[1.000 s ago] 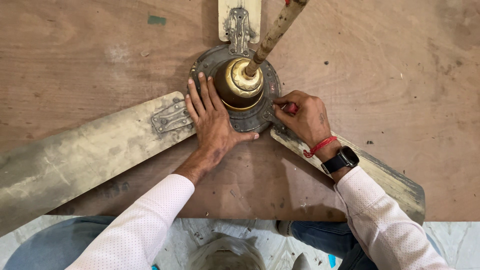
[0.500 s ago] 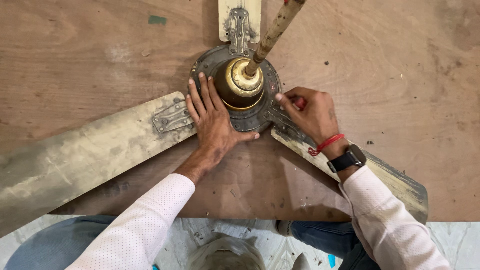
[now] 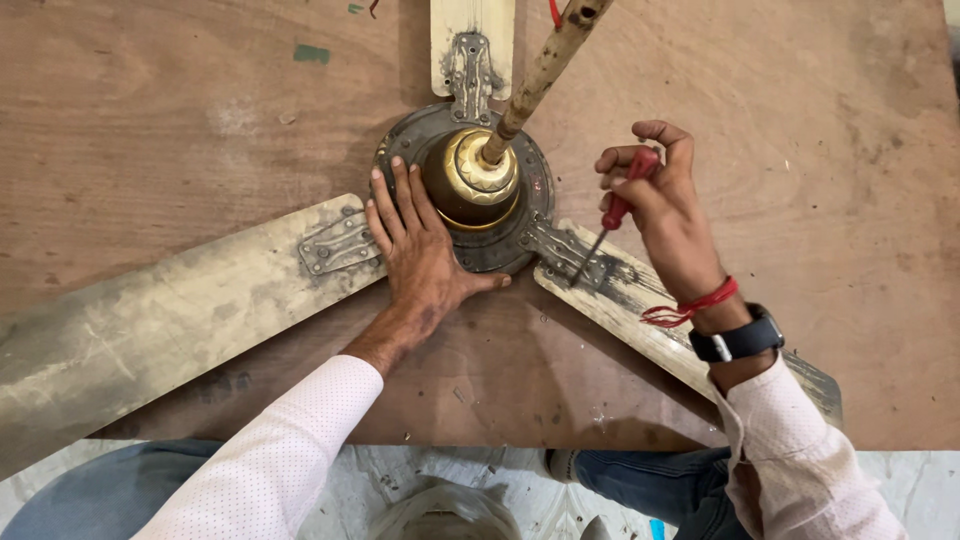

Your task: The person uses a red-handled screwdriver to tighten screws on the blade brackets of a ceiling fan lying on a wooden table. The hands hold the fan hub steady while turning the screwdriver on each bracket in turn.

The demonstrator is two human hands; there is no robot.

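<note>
The right hand [image 3: 665, 215] has lifted off the hub since a second ago and now grips a red-handled screwdriver [image 3: 610, 222] closed-fisted, tip on the blade bracket [image 3: 570, 255] toward the board's near edge. The left hand [image 3: 420, 255] stays flat, fingers spread, on the ceiling fan's motor housing [image 3: 470, 180] mid-board. A bracket screw seems in hand; turning it calls for steady downward pressure.

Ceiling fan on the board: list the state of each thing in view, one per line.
Ceiling fan: lying on the wooden board, three blades attached, dusty.
Screwdriver: tilted, tip on the right blade bracket.
Left hand: flat on the fan hub.
Right hand: grip closed on the screwdriver.
</note>
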